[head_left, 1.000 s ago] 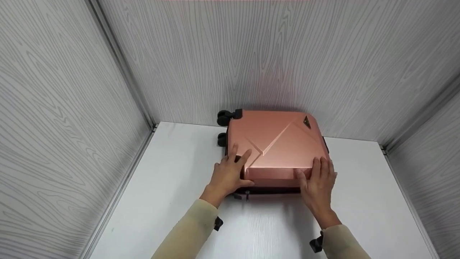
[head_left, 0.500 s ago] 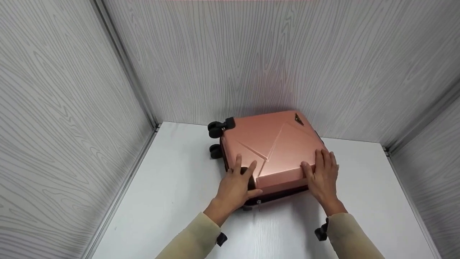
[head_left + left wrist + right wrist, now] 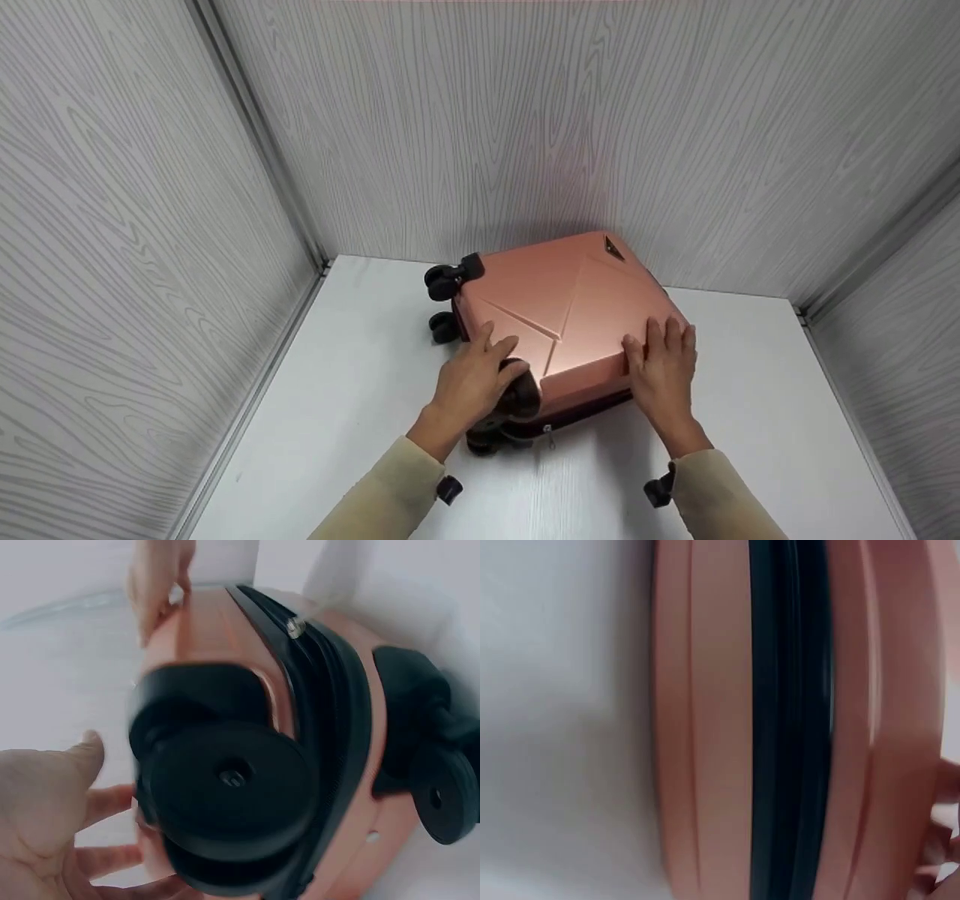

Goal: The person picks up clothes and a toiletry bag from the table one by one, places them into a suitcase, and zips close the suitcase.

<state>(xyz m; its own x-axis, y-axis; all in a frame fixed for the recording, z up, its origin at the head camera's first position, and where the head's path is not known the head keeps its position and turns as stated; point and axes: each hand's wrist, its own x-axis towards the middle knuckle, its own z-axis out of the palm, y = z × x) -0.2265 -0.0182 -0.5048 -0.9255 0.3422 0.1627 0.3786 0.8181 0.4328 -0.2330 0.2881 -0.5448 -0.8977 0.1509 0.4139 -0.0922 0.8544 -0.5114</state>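
A rose-pink hard-shell suitcase (image 3: 592,315) lies flat and turned at an angle on the white surface, its wheels toward the left. My left hand (image 3: 465,379) is at its near left corner, fingers loosely spread by the black wheel (image 3: 519,397). In the left wrist view that caster wheel (image 3: 229,791) fills the middle, and the spread left-hand fingers (image 3: 109,802) are beside it. My right hand (image 3: 664,367) rests flat on the near right edge, fingers on the top shell. The right wrist view shows the dark zipper band (image 3: 791,720) along the side.
Grey wood-grain panels (image 3: 450,127) enclose the back, left and right. The suitcase's far side is close to the back panel. A metal zipper pull (image 3: 548,431) hangs at the front. Two more black wheels (image 3: 442,282) stick out at the left.
The suitcase has rotated, its wheel end swinging toward me and left. My left hand moved toward me with that corner, then slid left to the wheel. The right hand stays on the right edge.
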